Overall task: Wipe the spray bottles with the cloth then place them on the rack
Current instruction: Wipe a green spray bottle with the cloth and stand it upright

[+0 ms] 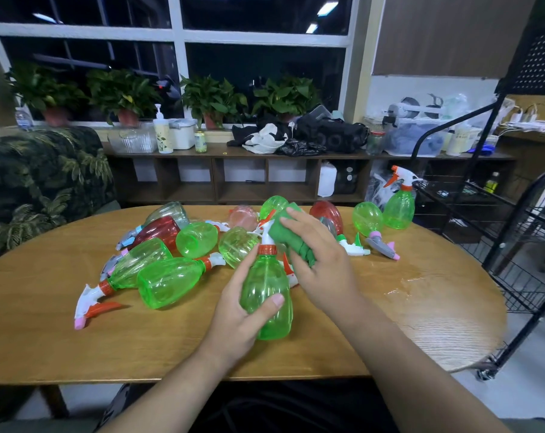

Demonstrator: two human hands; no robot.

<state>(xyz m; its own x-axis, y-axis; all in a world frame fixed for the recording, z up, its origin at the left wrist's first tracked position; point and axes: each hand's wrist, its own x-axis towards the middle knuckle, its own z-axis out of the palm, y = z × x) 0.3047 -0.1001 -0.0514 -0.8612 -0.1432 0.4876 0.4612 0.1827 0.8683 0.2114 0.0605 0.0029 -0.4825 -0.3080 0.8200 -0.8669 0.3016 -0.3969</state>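
Now the green bottle point(266, 295) is over the near side of the table point(437, 323), right in front of the person. I cannot tell if its bottom touches the wood. The left hand point(240, 314) wraps round its fat lower part, with the thumb lying across the front. The right hand point(321, 264) grips the cloth point(293, 242) and presses it on the white spray top.

You can see right through the bottle and it looks empty, so it is likely very light. The plastic looks thin and smooth. It may dent if squeezed hard, and it may slip if it is wet. The fat middle looks like the best place to hold it. The spray top and its trigger are thin and would be a poor place to pull.

It stands almost straight up, leaning a little away from the person. Its long line runs from the round bottom, nearest the person, up to the orange ring point(267, 250) and the spray top, at the far end.

Behind it lies a pile of bottles point(177, 245), green and red, all on their sides and pointing many ways. A wet patch point(402, 285) shines on the table to the right. One more bottle point(399, 207) stands upright at the table's far right corner, just beside the black wire rack point(515, 214), and I cannot tell if it stands on the rack or the table.
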